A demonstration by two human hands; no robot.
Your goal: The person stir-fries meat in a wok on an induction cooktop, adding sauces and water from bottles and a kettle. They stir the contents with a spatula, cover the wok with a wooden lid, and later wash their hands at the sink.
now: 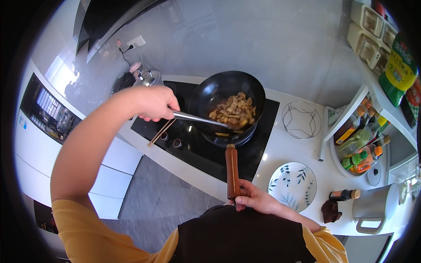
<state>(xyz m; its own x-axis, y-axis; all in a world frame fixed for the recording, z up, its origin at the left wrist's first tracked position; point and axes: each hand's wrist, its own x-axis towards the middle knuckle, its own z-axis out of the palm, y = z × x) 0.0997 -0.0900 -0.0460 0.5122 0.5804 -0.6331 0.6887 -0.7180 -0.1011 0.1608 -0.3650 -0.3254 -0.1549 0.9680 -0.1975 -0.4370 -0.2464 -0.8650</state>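
A black wok (210, 87) sits over the black glass cooktop (200, 157), with a dark round base showing beneath its near side. Sliced cooked meat (234, 107) lies in it, with a little brown liquid and some yellowish slices. My left hand (156, 103) grips a metal spatula (200, 118), whose front end is in the wok against the food. The wok's wooden handle (232, 171) points toward my body, and my right hand (251, 197) holds its lower end.
Chopsticks (161, 132) lie on the cooktop beside two small knobs (177, 143). To the right are a wire rack (301, 120), a leaf-patterned plate (292, 185), a dark bottle (343, 195) and a white pot (375, 203). Several seasoning bottles (357, 148) stand under a shelf.
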